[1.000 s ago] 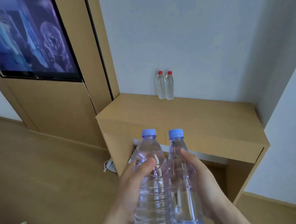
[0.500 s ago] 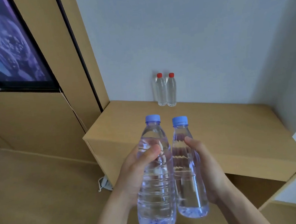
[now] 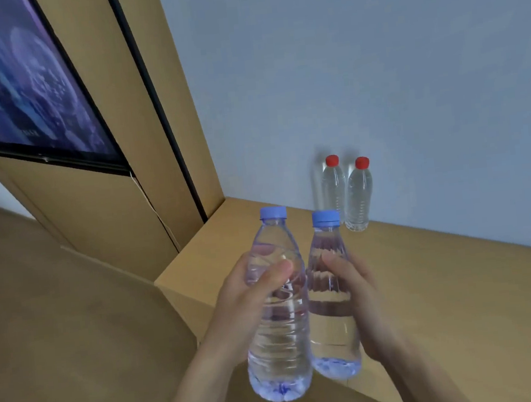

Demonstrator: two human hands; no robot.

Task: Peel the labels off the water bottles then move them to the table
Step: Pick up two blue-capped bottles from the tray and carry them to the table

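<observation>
With our left hand point(image 3: 245, 303) and right hand point(image 3: 361, 301) each clamped around a bare blue-capped bottle point(image 3: 277, 322), only setting both on the table point(image 3: 455, 296) beyond our fingers, beside the red-capped pair point(image 3: 346, 193), seems left.

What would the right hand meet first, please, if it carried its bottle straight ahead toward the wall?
Probably the two red-capped bottles standing on the table by the wall. The right hand with its blue-capped bottle points roughly at them; the tabletop between looks free, though depth is hard to judge.
</observation>
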